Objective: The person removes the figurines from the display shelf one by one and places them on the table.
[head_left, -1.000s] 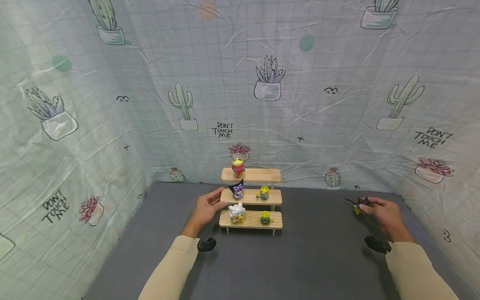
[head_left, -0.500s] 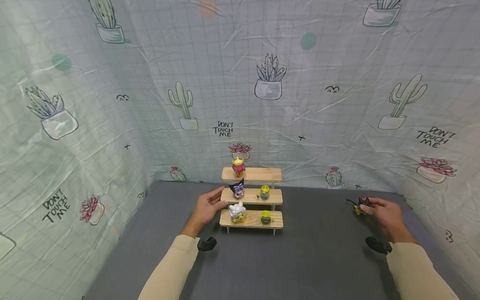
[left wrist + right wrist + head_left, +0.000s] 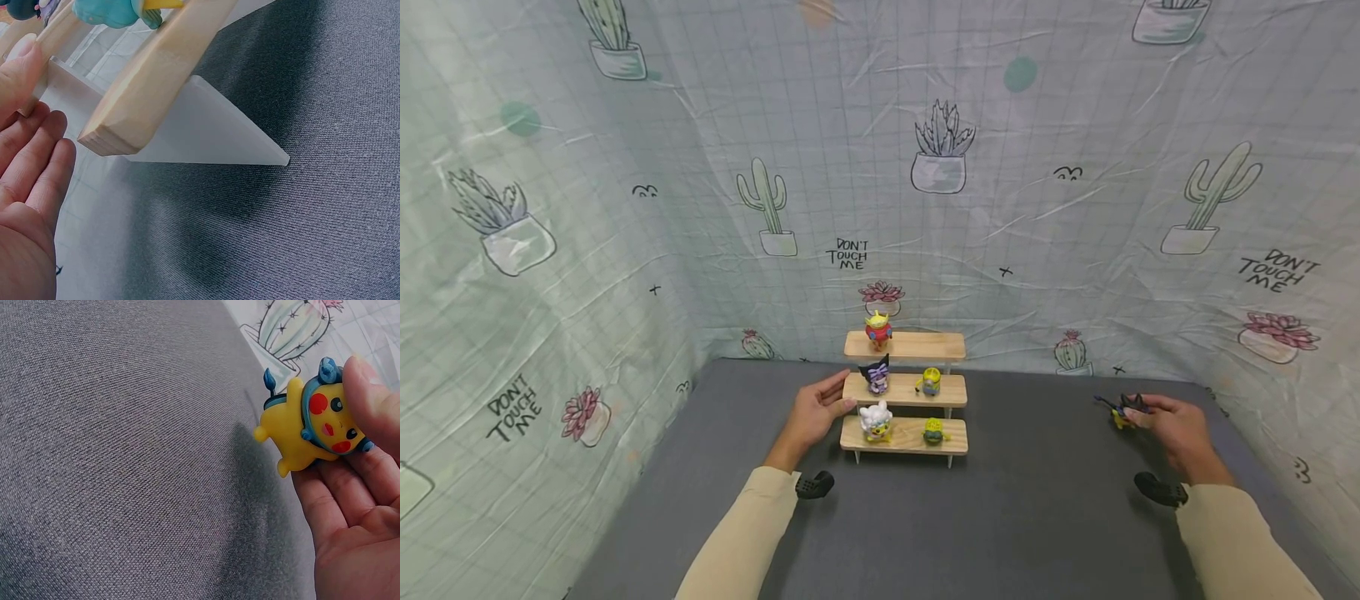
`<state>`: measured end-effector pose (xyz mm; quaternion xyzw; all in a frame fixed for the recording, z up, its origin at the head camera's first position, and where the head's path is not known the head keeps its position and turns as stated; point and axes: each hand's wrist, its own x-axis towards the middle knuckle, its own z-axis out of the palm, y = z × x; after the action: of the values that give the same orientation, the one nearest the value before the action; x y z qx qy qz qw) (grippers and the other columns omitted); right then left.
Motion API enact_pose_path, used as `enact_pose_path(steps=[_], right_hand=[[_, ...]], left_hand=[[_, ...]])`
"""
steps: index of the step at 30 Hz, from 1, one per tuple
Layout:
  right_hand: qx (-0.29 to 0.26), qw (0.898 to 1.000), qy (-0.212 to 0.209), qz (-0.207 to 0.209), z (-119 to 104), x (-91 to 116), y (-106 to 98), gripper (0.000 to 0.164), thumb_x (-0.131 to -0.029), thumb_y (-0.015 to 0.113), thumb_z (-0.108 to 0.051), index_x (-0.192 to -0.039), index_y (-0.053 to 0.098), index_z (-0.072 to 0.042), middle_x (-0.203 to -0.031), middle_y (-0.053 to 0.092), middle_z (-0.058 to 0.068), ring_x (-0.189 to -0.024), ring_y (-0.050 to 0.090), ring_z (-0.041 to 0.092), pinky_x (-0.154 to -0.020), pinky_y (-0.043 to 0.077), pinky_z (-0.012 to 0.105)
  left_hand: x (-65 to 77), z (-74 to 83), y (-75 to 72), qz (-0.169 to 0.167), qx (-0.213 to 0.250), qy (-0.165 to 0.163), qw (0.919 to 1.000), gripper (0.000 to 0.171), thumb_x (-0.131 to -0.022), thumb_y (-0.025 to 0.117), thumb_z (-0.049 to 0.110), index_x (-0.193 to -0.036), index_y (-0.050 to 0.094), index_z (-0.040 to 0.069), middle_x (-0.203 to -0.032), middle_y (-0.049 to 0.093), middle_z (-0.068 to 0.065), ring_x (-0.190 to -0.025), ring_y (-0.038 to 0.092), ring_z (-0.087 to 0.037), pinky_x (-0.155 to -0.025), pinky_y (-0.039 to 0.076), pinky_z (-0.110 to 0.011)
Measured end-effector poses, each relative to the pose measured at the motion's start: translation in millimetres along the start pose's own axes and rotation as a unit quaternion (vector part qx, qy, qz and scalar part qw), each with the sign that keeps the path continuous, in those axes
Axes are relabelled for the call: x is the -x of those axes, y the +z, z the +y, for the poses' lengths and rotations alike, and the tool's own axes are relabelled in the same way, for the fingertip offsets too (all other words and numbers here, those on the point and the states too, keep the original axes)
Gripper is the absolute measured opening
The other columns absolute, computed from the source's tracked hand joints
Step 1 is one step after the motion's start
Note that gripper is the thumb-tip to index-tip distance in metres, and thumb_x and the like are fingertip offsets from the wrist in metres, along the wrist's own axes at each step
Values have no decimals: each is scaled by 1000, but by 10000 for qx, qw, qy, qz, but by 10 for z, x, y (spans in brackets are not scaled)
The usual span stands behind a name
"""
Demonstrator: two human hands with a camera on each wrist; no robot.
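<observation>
At the left end of a three-tier wooden display stand [image 3: 928, 344], my left hand [image 3: 808, 417] pinches the middle board, thumb on top and fingertips underneath in the left wrist view. My right hand [image 3: 1180, 433] is far to the right, holding a yellow Pikachu figurine [image 3: 294, 428] with a blue hood and tail between thumb and fingers. The figurine is tilted sideways, over the dark cloth. On the stand are a red-and-yellow figure [image 3: 877, 331] on top, a purple-and-black figure [image 3: 877, 379] and yellow Minion [image 3: 930, 382] in the middle, a white-topped figure [image 3: 876, 422] and green-yellow figure [image 3: 933, 431] below.
Dark grey cloth [image 3: 1000, 517] covers the tabletop. A pale curtain [image 3: 1037, 225] printed with cacti encloses the back and both sides. Clear supports [image 3: 219, 125] hold up the stand's boards. Black wrist devices [image 3: 815, 485] sit at both cuffs.
The head view has tipped slightly, so the backdrop sits a little higher in frame. Both hands keep their grips, and the figures stay in place.
</observation>
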<state>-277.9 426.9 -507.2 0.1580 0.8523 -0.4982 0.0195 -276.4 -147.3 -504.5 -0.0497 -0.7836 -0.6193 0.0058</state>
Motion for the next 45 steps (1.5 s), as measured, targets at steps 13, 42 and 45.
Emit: enact_pose_path(steps=[13, 42, 45], right_hand=[[-41, 10000, 42, -64, 29, 7, -59, 67, -99, 73, -29, -146, 51, 13, -90, 55, -29, -79, 50, -16, -87, 54, 33], [-498, 9987, 36, -85, 75, -1, -49, 30, -95, 79, -24, -123, 75, -11, -87, 62, -34, -79, 54, -17, -68, 49, 12], [-479, 9988, 7, -88, 75, 0, -47, 34, -95, 79, -25, -125, 74, -9, -90, 68, -29, -79, 55, -16, -68, 50, 13]], left_hand=[[6, 27, 9, 77, -76, -85, 9999, 60, -95, 74, 3, -151, 54, 4, -152, 56, -23, -142, 55, -36, -113, 52, -45], [-14, 23, 7, 17, -155, -20, 9999, 61, -96, 74, 4, -152, 52, 2, -154, 54, -22, -143, 54, -35, -113, 52, -45], [-12, 26, 5, 36, -138, -62, 9999, 60, -95, 74, 5, -152, 54, 5, -153, 55, -21, -142, 55, -34, -113, 52, -45]])
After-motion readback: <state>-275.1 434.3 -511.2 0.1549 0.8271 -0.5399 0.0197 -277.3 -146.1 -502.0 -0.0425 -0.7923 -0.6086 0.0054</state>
